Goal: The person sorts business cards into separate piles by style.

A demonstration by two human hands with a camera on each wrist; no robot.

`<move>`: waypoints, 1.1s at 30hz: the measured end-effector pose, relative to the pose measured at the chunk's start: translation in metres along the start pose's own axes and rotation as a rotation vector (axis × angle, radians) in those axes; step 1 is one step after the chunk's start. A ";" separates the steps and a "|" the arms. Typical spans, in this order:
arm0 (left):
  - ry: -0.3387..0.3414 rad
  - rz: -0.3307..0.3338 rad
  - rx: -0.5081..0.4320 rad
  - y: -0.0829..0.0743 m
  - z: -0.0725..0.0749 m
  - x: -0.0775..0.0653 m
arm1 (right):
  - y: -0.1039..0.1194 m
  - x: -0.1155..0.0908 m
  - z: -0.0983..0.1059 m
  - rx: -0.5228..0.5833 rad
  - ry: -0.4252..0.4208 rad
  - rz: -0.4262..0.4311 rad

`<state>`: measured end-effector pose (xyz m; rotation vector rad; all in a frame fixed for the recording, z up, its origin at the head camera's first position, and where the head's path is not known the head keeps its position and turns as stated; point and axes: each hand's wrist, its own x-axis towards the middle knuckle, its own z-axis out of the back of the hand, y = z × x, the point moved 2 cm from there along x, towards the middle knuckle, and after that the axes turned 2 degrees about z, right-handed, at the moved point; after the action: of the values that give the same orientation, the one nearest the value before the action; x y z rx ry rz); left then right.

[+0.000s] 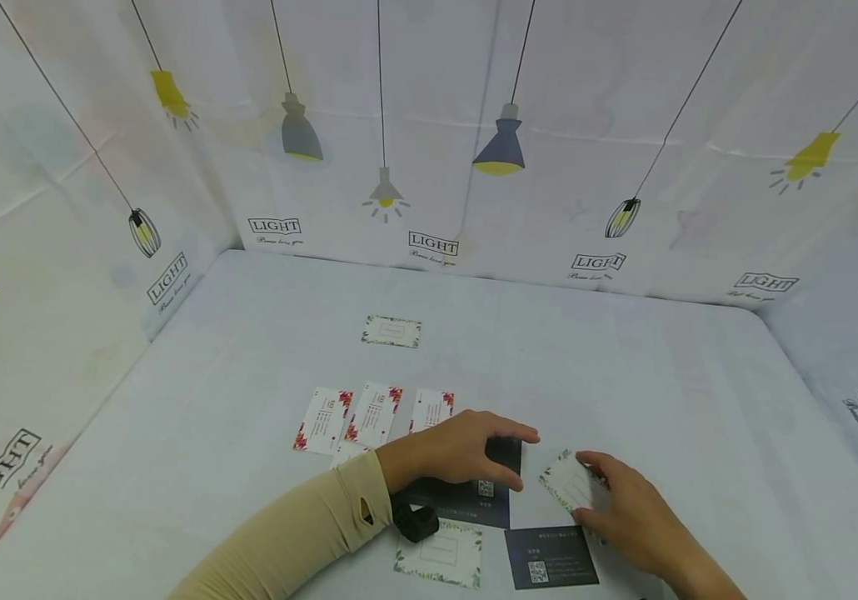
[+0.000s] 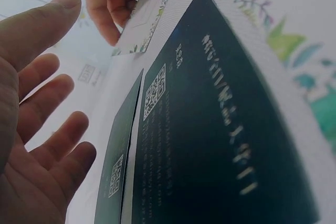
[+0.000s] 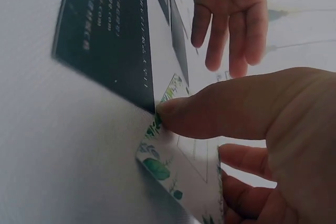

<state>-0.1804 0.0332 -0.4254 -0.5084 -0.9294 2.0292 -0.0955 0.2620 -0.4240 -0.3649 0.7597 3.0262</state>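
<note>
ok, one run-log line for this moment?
right hand: holds leaf-bordered card | left hand: holds nothing, near dark cards | red-and-white cards: on table

Left grip (image 1: pixel 459 448), obstacle over dark cards (image 1: pixel 468 505)

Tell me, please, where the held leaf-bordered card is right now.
In the head view, the leaf-bordered card is right of centre, held by the right hand, just above the lowest dark card.
</note>
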 end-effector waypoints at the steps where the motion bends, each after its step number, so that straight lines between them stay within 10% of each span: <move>1: 0.000 0.001 0.001 0.000 0.000 0.000 | 0.000 0.000 0.000 -0.001 -0.001 0.007; 9: 0.004 0.004 0.005 0.000 0.000 0.000 | -0.005 -0.002 0.000 0.021 -0.010 0.049; 33: 0.022 -0.098 -0.013 -0.007 -0.008 0.002 | -0.004 -0.004 0.009 0.548 0.028 0.187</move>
<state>-0.1727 0.0412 -0.4253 -0.4820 -0.9374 1.9276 -0.0934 0.2703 -0.4171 -0.3342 1.6440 2.7989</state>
